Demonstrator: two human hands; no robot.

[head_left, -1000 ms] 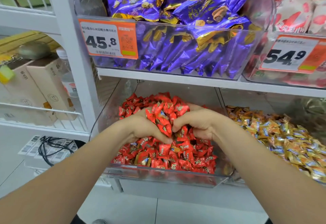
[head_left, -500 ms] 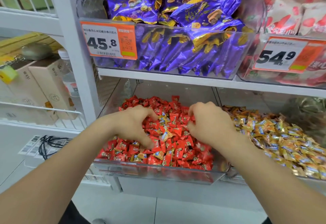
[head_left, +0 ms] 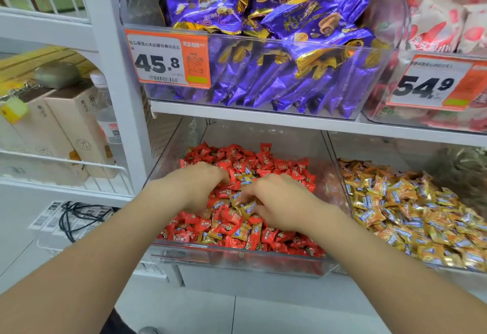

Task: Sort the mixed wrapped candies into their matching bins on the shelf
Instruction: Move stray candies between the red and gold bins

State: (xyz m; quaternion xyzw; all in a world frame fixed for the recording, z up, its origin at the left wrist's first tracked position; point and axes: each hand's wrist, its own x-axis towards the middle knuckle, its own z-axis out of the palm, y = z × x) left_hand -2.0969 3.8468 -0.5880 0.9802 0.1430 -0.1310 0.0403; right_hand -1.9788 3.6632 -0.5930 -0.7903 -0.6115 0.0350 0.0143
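Both bare hands are down in the red-candy bin on the lower shelf. The left grip is toward the bin's left and the right grip toward its centre-right, both knuckles-up on the pile.

The things to move are the gold strays, a small cluster of gold-and-blue wrappers on top of the red candies. The cluster sits in the gap between the two hands, right at the right grip's fingertips and a little further from the left grip's. More gold pieces lie nearer the front wall, below both hands.

- **Grip state:** the right fingers curl onto the cluster and touch it, but I cannot tell whether they pinch a piece. The left fingers are bent into the pile with the tips hidden, so I cannot tell either.
- **Key relation:** the gold-candy bin stands just beside the red one, on its right. The strays go rightward over the dividing wall, and the right grip is on that side and nearer both the strays and the bin, so it looks like the hand to carry.
- **Axis:** the wrappers are short and crumpled and lie at mixed angles, with no shared long axis. A top-down pinch should work without turning the wrist.
- **Risk:** red pieces may come up with the gold.
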